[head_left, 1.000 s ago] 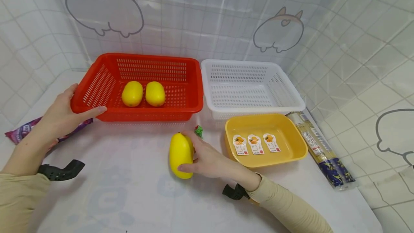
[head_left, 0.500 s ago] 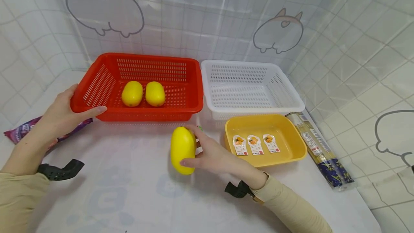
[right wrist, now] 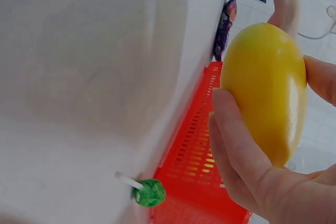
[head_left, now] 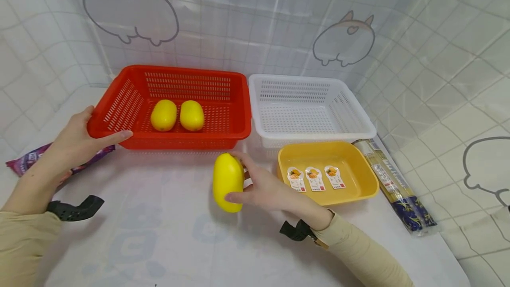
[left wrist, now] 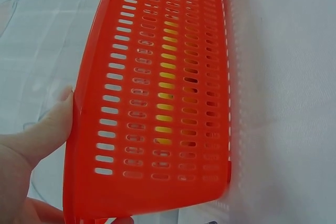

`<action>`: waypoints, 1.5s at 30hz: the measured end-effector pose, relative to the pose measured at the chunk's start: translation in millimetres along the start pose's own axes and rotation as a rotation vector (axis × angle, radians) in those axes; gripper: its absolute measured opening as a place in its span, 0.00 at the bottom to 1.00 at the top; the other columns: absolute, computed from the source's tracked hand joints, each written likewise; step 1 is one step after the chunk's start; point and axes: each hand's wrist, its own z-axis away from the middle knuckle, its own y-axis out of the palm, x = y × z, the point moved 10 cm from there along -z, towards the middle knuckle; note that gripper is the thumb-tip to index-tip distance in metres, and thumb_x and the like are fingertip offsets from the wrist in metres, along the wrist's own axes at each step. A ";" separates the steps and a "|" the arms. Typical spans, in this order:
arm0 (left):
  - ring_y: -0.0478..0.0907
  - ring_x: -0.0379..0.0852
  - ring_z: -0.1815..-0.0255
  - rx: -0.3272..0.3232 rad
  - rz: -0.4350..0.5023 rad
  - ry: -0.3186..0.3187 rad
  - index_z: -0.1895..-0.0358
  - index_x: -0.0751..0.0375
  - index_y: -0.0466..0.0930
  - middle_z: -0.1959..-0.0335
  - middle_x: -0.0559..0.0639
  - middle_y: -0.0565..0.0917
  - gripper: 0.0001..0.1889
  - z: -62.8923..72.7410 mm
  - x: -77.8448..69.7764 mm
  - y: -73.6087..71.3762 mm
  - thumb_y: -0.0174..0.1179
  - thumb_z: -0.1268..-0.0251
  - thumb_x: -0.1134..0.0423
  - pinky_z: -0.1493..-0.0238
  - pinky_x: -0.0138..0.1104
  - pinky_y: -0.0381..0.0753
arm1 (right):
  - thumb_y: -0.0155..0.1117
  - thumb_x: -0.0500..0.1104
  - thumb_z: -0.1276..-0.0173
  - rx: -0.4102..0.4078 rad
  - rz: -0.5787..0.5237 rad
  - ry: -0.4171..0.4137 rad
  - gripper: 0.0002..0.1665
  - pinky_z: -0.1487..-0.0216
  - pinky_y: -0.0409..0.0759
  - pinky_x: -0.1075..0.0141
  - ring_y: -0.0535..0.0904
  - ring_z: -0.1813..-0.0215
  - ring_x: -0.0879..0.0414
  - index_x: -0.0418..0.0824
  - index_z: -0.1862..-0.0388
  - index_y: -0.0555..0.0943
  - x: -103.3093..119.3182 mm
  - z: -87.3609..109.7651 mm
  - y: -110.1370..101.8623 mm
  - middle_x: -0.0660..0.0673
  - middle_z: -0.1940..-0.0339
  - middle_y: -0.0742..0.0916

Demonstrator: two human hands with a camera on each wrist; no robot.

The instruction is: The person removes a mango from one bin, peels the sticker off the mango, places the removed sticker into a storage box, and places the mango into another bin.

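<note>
In the head view my right hand (head_left: 264, 187) holds a smooth yellow mango (head_left: 227, 183) upright, thumb on its near side and fingers behind it, just above the white table. The right wrist view shows that mango (right wrist: 262, 87) between thumb and fingers. My left hand (head_left: 73, 143) grips the left front corner of a red slotted basket (head_left: 187, 141), with the thumb along its front rim. Two more yellow mangoes, one left (head_left: 164, 115) and one right (head_left: 192, 115), lie side by side inside the basket. The left wrist view shows yellow through the slots of the basket wall (left wrist: 152, 198).
A white slotted basket (head_left: 314, 136) stands right of the red one. Before it is a yellow tray (head_left: 350, 167) with three fruit stickers (head_left: 314, 178). A long clear packet (head_left: 394, 185) lies far right, a purple snack bag (head_left: 28, 160) far left. A green lollipop (right wrist: 149, 192) lies near the red basket.
My right hand has raised the mango off the table and shifted it slightly right and away from me. It now hides the green lollipop in the head view. The left hand stays put.
</note>
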 end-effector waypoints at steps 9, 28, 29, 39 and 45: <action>0.67 0.59 0.44 0.004 0.011 0.008 0.20 0.64 0.43 0.34 0.68 0.67 0.54 1.6 -1.8 -0.7 0.61 0.37 0.35 0.68 0.29 0.79 | 0.75 0.41 0.38 0.013 -0.008 -0.041 0.51 0.53 0.86 0.65 0.76 0.47 0.49 0.56 0.24 0.55 19.7 -1.6 -11.4 0.48 0.42 0.74; 0.65 0.57 0.44 0.005 0.003 0.009 0.19 0.61 0.43 0.33 0.66 0.66 0.54 0.9 -0.8 -0.1 0.61 0.37 0.35 0.68 0.30 0.78 | 0.74 0.42 0.37 0.002 0.087 -0.057 0.53 0.44 0.83 0.60 0.75 0.42 0.49 0.53 0.23 0.52 51.7 -19.8 -39.7 0.45 0.37 0.73; 0.64 0.57 0.43 0.006 0.003 0.009 0.19 0.60 0.43 0.33 0.67 0.66 0.54 1.0 -0.9 0.0 0.61 0.37 0.35 0.68 0.31 0.78 | 0.74 0.41 0.37 -0.002 0.090 -0.060 0.52 0.44 0.82 0.60 0.76 0.42 0.49 0.52 0.23 0.52 53.8 -21.0 -41.3 0.45 0.38 0.74; 0.65 0.60 0.42 -0.001 -0.003 0.011 0.19 0.61 0.43 0.33 0.68 0.66 0.55 1.6 -2.4 -0.3 0.61 0.38 0.34 0.67 0.31 0.77 | 0.75 0.45 0.37 -0.043 0.164 -0.048 0.54 0.46 0.83 0.63 0.75 0.41 0.51 0.53 0.21 0.51 66.7 -35.0 -59.2 0.46 0.38 0.75; 0.64 0.63 0.40 0.000 0.001 0.008 0.19 0.61 0.41 0.32 0.69 0.65 0.56 1.5 -1.3 0.5 0.61 0.38 0.34 0.66 0.32 0.77 | 0.75 0.46 0.38 -0.051 0.213 -0.012 0.54 0.44 0.82 0.62 0.74 0.40 0.52 0.54 0.21 0.51 69.4 -48.0 -69.0 0.47 0.37 0.74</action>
